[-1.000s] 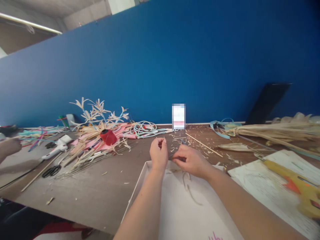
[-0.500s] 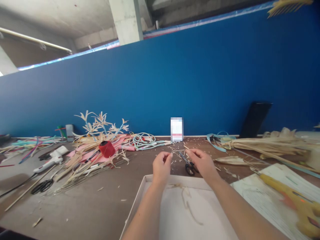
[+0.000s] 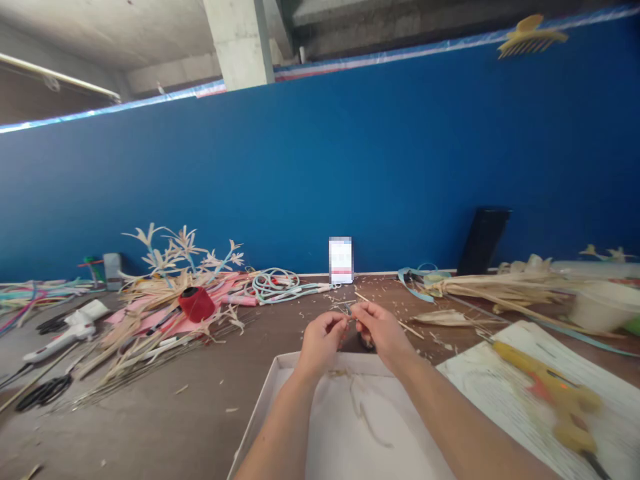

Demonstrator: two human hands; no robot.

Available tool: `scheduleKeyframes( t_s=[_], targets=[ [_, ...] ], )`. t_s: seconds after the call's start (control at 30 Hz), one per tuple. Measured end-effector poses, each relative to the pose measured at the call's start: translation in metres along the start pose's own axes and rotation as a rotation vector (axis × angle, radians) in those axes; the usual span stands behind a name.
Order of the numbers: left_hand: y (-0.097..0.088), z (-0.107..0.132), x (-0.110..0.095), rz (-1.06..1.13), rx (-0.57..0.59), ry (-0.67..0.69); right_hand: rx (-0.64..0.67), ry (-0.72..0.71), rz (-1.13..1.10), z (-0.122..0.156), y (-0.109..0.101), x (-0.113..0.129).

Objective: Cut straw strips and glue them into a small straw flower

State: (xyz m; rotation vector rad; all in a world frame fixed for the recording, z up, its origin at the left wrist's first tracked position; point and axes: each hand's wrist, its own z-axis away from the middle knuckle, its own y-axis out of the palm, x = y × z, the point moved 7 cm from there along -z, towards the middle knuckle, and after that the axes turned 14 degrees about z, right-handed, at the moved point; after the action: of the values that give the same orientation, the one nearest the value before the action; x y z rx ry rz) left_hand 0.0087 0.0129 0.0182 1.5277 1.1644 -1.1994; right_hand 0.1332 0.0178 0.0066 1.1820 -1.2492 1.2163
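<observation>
phone screen (image 3: 341, 259) beyond the left hand (image 3: 320, 341) is illegible.

The table (image 3: 165, 427) is looking like smooth, dull wood, and the box (image 3: 330, 440) is showing matt white card. I'm seeing plastic in the glue gun (image 3: 555, 387), and the husks (image 3: 480, 290) are looking dry and papery. The pillar (image 3: 240, 47) is showing rough concrete, while the wall (image 3: 320, 167) is looking smooth.

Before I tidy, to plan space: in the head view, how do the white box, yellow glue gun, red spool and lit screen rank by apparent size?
White box
Yellow glue gun
Red spool and lit screen: too alike to rank
</observation>
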Motion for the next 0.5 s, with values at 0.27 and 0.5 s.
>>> scheduleKeyframes(
  t_s=[0.27, 0.5],
  targets=[
    [-0.002, -0.001, 0.006, -0.086, -0.014, 0.003, -0.086, -0.036, 0.047, -0.003, -0.010, -0.001],
    [-0.006, 0.004, -0.008, -0.300, -0.079, 0.169, -0.031, -0.042, 0.064, 0.001, -0.004, 0.005]
  ],
)
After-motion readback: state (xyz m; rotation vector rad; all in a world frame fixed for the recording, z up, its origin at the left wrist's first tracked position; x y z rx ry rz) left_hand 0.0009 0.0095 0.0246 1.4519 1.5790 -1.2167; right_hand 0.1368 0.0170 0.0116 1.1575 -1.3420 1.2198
